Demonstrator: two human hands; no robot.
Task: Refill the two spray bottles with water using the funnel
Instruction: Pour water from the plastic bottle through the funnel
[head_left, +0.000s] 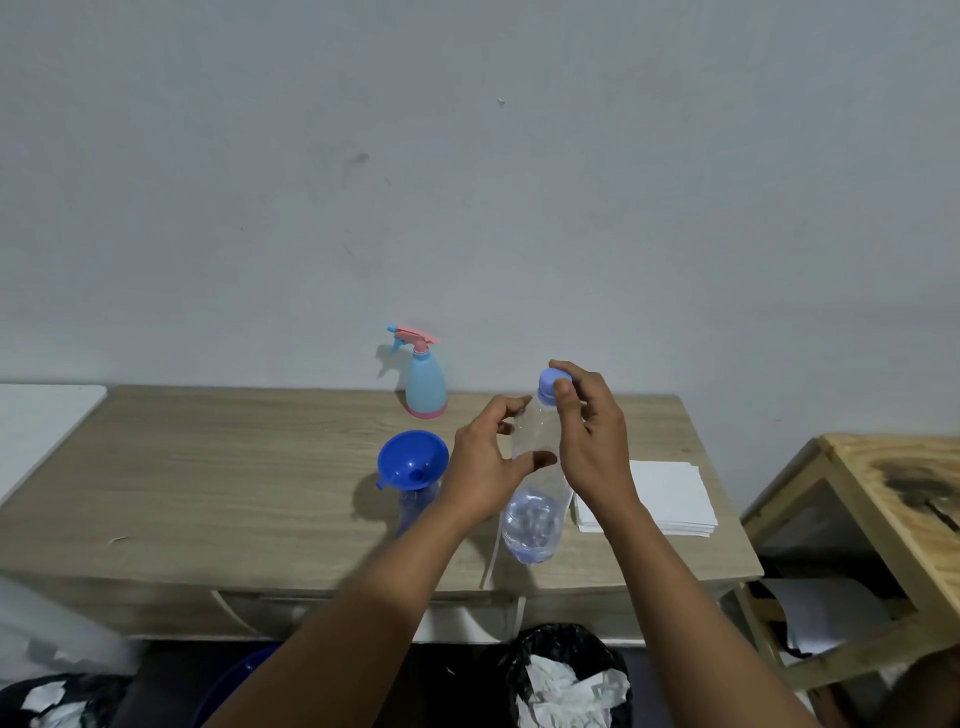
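A clear plastic water bottle (535, 514), with a little water in its lower part, is held above the wooden table (208, 467). My left hand (483, 467) wraps around its middle. My right hand (592, 436) pinches its light-blue cap (548, 382) at the top. To the left, a blue funnel (410, 460) sits in the neck of a clear spray bottle (413, 506) whose head is off. At the back by the wall stands a light-blue spray bottle (425, 387) with a pink base and its pink trigger head on.
A stack of white paper napkins (670, 493) lies on the table's right side. A wooden stool (883, 488) stands to the right. Under the table front sit a black bin (566, 670) with crumpled paper and a blue basin (234, 686).
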